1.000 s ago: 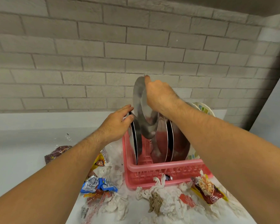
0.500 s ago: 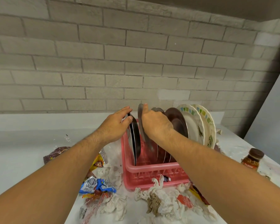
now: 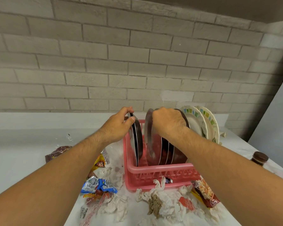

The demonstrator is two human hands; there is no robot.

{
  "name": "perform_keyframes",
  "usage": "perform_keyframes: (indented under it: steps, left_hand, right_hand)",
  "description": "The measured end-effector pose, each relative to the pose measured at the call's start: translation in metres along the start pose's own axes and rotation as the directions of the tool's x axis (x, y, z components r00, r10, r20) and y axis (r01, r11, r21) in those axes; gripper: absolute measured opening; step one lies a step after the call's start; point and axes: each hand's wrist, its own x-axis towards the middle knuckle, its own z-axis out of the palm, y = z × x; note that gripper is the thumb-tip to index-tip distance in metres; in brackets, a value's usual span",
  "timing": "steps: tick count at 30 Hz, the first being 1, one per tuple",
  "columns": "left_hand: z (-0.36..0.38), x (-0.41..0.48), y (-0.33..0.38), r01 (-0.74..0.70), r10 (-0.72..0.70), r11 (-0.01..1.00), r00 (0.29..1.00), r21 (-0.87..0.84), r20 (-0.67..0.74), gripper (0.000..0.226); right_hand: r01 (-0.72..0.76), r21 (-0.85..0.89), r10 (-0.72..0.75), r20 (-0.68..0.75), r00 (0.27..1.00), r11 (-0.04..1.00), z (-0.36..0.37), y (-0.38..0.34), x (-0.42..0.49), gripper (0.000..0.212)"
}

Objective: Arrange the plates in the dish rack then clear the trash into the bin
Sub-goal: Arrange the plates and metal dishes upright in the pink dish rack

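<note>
Far left on the white table (image 3: 23,152) lies one dark red wrapper (image 3: 60,152), then a yellow snack packet (image 3: 100,163) and a blue wrapper (image 3: 97,185) among crumpled tissues (image 3: 163,194). The left hand (image 3: 119,128) pinches the top rim of the leftmost steel plate (image 3: 137,142) between thumb and fingers; this plate stands upright at the left end of the pink dish rack (image 3: 153,175). One gap along, the right hand (image 3: 168,123) has its fingers curled over the rim of a second steel plate (image 3: 149,137), also on edge in the rack. Packed behind it are more steel plates (image 3: 167,150), about four by their rims. Two paper plates (image 3: 195,123) with patterned borders lean at the rack's right end. One noodle packet (image 3: 206,191) lies in front, and one brown-lidded jar (image 3: 259,158) stands far right.
</note>
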Motion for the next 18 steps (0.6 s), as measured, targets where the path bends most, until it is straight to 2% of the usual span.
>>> perform_keyframes:
  steps: [5,7,9,12,14,16,18]
  left_hand:
    - [0.001,0.000,0.000,-0.003,0.003,1.000,1.000,-0.020,0.002,0.030]
    - [0.001,0.001,-0.001,-0.011,0.011,0.999,1.000,-0.036,0.003,0.028]
    - [0.001,0.001,-0.001,-0.012,0.013,0.999,1.000,-0.048,0.004,0.026]
    - [0.001,0.001,-0.002,-0.028,0.028,0.997,1.000,-0.069,-0.002,0.025]
    - [0.001,0.000,-0.002,-0.037,0.036,0.995,0.999,-0.093,-0.007,0.024]
    - [0.001,0.001,-0.003,-0.036,0.035,0.993,0.999,-0.114,-0.011,0.023]
    - [0.000,0.001,-0.001,-0.024,0.022,0.991,1.000,-0.134,-0.014,0.023]
  right_hand:
    - [0.014,0.004,-0.014,-0.078,0.997,1.000,-0.001,0.000,-0.003,0.024]
    - [0.039,0.070,-0.031,-0.112,0.993,0.997,-0.005,-0.003,-0.001,0.025]
    - [0.050,0.216,-0.023,-0.125,0.992,0.975,-0.012,-0.008,-0.001,0.020]
    - [-0.011,0.500,0.051,-0.066,0.997,0.866,-0.017,-0.017,-0.005,0.027]
    - [-0.075,0.629,0.077,0.025,0.997,0.773,-0.015,-0.021,-0.011,0.032]
    - [-0.139,0.695,0.061,0.136,0.989,0.706,-0.012,-0.024,-0.019,0.032]
    - [-0.138,0.694,0.034,0.162,0.986,0.706,-0.010,-0.026,-0.025,0.029]
